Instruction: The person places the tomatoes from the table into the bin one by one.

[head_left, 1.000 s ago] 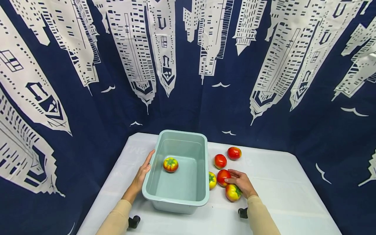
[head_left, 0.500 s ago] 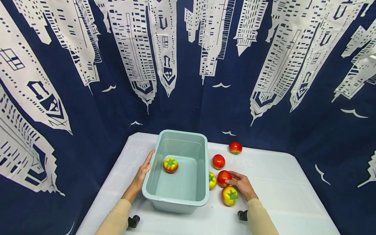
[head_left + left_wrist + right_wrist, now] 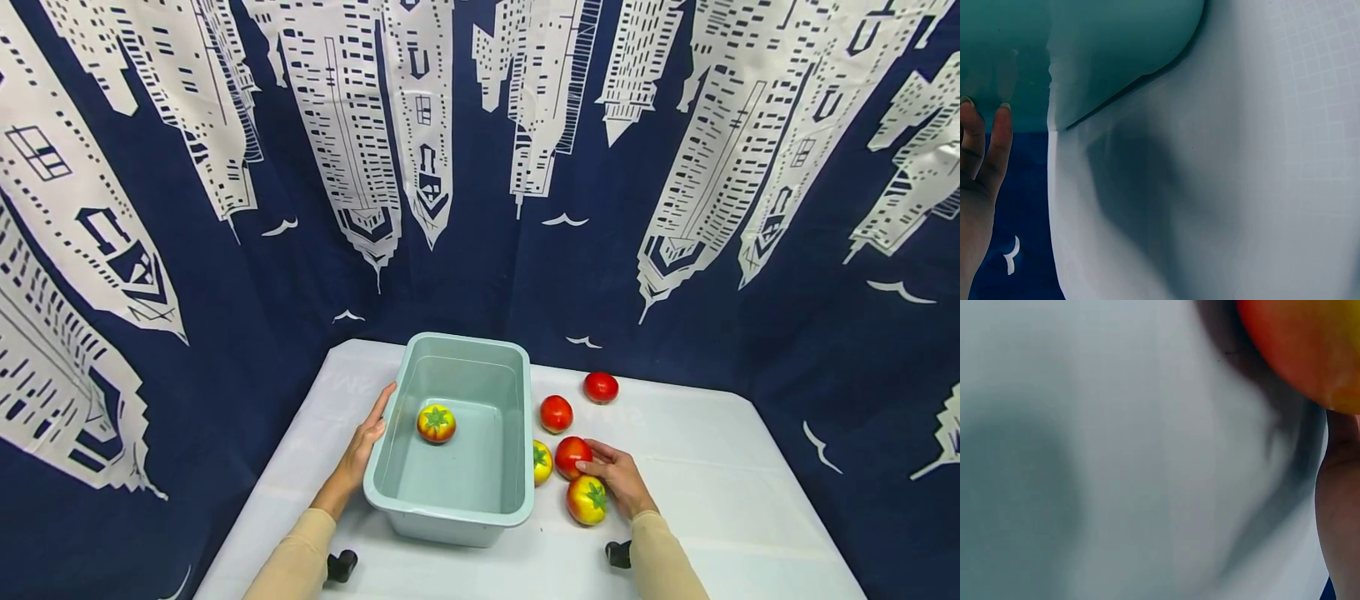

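Red tomato (image 3: 572,456) pinched, R grip (image 3: 618,477); L grip (image 3: 364,443) spread on bin (image 3: 442,511); yellow tomato (image 3: 542,463) btwn.

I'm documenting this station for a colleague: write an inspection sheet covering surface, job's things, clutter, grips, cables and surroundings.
Surface: white table, faint creases.
Job's things: grey-green tub holding one yellow-topped fruit; right of it, far red fruit, middle red fruit, near red fruit, yellow-and-red fruit, and a yellow fruit partly hidden by the tub.
Clutter: a black piece beside each sleeve, unidentified.
Grips: left grip, a bare hand, rests against the tub's left side; right grip, also bare, holds the near red fruit.
Cables: nothing seen.
Surroundings: navy cloth with white skyline print.
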Motion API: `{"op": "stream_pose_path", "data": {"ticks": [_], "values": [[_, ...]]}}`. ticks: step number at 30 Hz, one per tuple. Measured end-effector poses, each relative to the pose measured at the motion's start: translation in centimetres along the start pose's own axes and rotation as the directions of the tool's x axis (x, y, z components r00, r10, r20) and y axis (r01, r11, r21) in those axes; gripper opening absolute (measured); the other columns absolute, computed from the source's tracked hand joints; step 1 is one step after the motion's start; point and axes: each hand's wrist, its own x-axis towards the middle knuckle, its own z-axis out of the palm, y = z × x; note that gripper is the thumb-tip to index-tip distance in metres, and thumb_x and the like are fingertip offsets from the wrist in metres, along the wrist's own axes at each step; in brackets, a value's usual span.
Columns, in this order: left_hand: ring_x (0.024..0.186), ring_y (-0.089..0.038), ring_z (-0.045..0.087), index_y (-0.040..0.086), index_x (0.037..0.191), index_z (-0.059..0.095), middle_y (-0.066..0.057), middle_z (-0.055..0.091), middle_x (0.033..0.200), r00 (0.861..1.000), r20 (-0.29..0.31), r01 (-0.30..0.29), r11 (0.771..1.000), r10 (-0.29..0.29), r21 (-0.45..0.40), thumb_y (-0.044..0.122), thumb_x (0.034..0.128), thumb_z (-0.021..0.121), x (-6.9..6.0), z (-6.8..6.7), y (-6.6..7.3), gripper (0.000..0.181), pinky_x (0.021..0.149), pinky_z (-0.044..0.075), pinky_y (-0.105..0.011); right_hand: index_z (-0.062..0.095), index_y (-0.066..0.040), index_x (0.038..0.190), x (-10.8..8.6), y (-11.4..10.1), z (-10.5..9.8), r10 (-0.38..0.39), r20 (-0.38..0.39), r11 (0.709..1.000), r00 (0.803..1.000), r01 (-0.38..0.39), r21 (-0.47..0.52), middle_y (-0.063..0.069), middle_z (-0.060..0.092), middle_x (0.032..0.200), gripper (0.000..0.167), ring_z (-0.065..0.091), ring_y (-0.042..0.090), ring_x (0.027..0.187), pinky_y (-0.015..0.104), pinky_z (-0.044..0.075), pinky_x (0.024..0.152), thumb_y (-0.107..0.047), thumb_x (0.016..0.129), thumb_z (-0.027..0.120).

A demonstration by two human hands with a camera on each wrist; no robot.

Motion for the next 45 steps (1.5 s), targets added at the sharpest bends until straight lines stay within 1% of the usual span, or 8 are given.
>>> {"op": "stream_pose_path", "data": {"ticks": [5,10,14,19,27,34,41,45], "values": [[0.138,0.002,0.030,0.012,0.157,0.014,-0.019,0.013,0.163,1.000,0.001,-0.001,1.000,0.001,-0.006,0.020,0.0984,0.023,-0.1,-0.1,-0.1,0.060,0.105,0.026,-0.010,0.048,-0.004,0.142,-0.2,-0.6,0.0,-0.014,0.006,1.000,1.000,0.014,-0.005,0.019,0.055,0.140,0.069,0.058,0.025,0.121,0.038,0.046,0.103,-0.023,0.082,0.076],[0.140,-0.003,0.030,0.013,0.157,0.014,-0.018,0.013,0.163,1.000,0.003,0.006,1.000,-0.006,-0.004,0.020,0.0987,0.023,-0.1,-0.1,-0.1,0.060,0.105,0.027,-0.011,0.046,-0.003,0.144,0.0,-2.2,-0.7,-0.048,0.022,0.998,0.999,0.047,0.044,0.019,0.054,0.142,0.068,0.062,0.011,0.110,0.027,0.050,0.096,-0.019,0.084,0.074],[0.140,-0.001,0.029,0.014,0.157,0.015,-0.016,0.013,0.163,1.000,-0.003,0.010,1.000,-0.010,0.000,0.020,0.0986,0.024,-0.1,0.0,-0.1,0.060,0.105,0.025,-0.010,0.040,-0.001,0.147,0.1,-3.8,-1.6,-0.081,0.043,0.992,0.996,0.076,0.100,0.014,0.056,0.141,0.071,0.063,-0.001,0.100,0.020,0.051,0.091,-0.016,0.086,0.072],[0.140,0.004,0.026,0.013,0.157,0.015,-0.017,0.013,0.163,1.000,-0.003,0.010,1.000,-0.010,0.007,0.021,0.0985,0.025,0.0,0.1,0.2,0.060,0.106,0.024,-0.009,0.036,0.001,0.148,0.1,-6.1,-2.7,-0.129,0.034,0.985,0.991,0.124,0.124,0.006,0.062,0.132,0.072,0.063,-0.005,0.095,0.013,0.050,0.086,-0.014,0.086,0.071],[0.140,-0.001,0.029,0.012,0.157,0.015,-0.017,0.014,0.163,1.000,-0.011,0.011,1.000,-0.011,0.008,0.020,0.0983,0.024,-0.1,0.0,0.3,0.060,0.105,0.026,-0.010,0.033,0.000,0.150,-0.2,-9.2,-3.2,-0.170,0.056,0.981,0.984,0.164,0.102,0.023,0.039,0.151,0.074,0.060,-0.007,0.098,0.012,0.048,0.089,-0.017,0.088,0.070],[0.139,0.005,0.026,0.014,0.157,0.015,-0.016,0.013,0.163,1.000,-0.007,0.018,1.000,-0.018,0.011,0.020,0.0984,0.024,0.0,0.0,0.2,0.060,0.105,0.024,-0.009,0.037,0.004,0.147,0.4,-11.4,-2.0,-0.235,0.066,0.961,0.970,0.222,0.166,-0.001,0.062,0.121,0.069,0.063,-0.002,0.098,0.013,0.050,0.086,-0.009,0.087,0.069],[0.140,0.008,0.023,0.013,0.157,0.015,-0.018,0.013,0.163,1.000,-0.014,0.007,1.000,-0.007,0.016,0.022,0.0986,0.023,0.0,0.1,0.0,0.060,0.106,0.021,-0.007,0.042,0.000,0.145,0.4,-14.3,1.1,-0.267,0.095,0.943,0.959,0.239,0.233,0.000,0.064,0.123,0.069,0.065,0.003,0.101,0.016,0.051,0.088,-0.009,0.084,0.072],[0.140,0.009,0.022,0.013,0.157,0.016,-0.017,0.014,0.163,1.000,-0.018,0.012,0.999,-0.011,0.030,0.023,0.0983,0.024,-0.1,0.1,0.1,0.060,0.106,0.020,-0.006,0.042,0.001,0.145,0.5,-15.7,2.7,-0.304,0.121,0.928,0.945,0.265,0.262,-0.001,0.066,0.119,0.067,0.065,0.005,0.101,0.019,0.051,0.090,-0.007,0.085,0.071]]}}
